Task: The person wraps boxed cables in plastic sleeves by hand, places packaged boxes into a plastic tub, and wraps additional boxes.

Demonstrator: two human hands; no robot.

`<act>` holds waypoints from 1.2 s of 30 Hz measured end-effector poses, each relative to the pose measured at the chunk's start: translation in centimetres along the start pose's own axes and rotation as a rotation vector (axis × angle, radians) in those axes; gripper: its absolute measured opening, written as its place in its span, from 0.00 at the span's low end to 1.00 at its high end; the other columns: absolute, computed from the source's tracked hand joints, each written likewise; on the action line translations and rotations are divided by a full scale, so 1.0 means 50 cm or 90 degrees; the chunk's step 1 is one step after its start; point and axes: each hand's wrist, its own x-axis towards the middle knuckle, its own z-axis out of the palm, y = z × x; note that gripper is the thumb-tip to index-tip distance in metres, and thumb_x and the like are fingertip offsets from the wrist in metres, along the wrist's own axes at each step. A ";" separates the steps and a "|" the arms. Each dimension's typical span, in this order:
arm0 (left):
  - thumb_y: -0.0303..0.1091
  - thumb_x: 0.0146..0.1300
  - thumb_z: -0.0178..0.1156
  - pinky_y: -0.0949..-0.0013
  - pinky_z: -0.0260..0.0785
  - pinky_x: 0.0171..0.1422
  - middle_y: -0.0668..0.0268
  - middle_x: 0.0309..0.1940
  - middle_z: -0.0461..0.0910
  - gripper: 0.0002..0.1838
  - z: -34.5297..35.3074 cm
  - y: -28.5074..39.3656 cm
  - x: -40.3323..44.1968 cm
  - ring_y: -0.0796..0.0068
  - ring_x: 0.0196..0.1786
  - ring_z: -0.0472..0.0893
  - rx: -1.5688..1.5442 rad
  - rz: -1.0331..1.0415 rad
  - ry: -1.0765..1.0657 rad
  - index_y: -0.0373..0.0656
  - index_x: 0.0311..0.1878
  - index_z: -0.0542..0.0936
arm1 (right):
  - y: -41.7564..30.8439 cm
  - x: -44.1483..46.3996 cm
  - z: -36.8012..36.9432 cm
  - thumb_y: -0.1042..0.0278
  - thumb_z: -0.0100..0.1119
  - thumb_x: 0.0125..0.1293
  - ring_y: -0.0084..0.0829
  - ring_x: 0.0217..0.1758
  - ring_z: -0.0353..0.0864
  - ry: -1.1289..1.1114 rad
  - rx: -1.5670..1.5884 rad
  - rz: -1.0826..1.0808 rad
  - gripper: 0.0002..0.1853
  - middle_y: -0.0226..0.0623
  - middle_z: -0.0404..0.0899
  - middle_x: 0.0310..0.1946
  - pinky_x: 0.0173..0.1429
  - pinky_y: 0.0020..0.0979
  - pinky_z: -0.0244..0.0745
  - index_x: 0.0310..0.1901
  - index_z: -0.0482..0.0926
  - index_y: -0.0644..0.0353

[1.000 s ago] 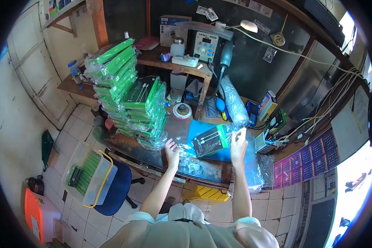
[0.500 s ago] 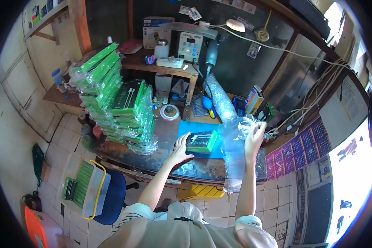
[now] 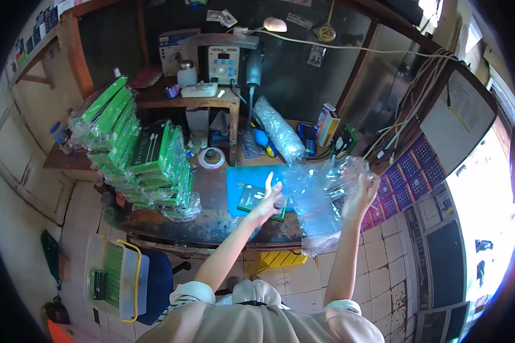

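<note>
A clear plastic bag (image 3: pixel 317 208) hangs from my right hand (image 3: pixel 359 197), whose fingers are closed on its upper edge at the right of the bench. My left hand (image 3: pixel 266 204) is over a green and black box (image 3: pixel 249 196), with thumb and fingers apart; its fingers hide the box's right part. The box lies on a blue mat (image 3: pixel 233 178). Left of the mat rise two tall stacks of plastic-wrapped green boxes (image 3: pixel 149 150).
Behind the mat lie a bubble-wrap roll (image 3: pixel 280 132) and a round white spool (image 3: pixel 212 158). A soldering station (image 3: pixel 223 64) stands on the shelf. Cables hang at the right. A basket of green boxes (image 3: pixel 138 280) is at the lower left.
The bag has been lifted and spread out by my right hand. My left hand has moved from the box's left side to over its right part. The view has turned right.
</note>
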 end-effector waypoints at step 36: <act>0.23 0.51 0.58 0.65 0.64 0.52 0.56 0.40 0.70 0.19 -0.011 -0.068 0.289 0.62 0.45 0.72 0.440 0.378 0.350 0.37 0.47 0.65 | 0.421 0.055 -0.113 0.83 0.52 0.48 0.31 0.42 0.79 -0.181 -0.389 0.218 0.15 0.39 0.80 0.36 0.48 0.29 0.71 0.39 0.79 0.62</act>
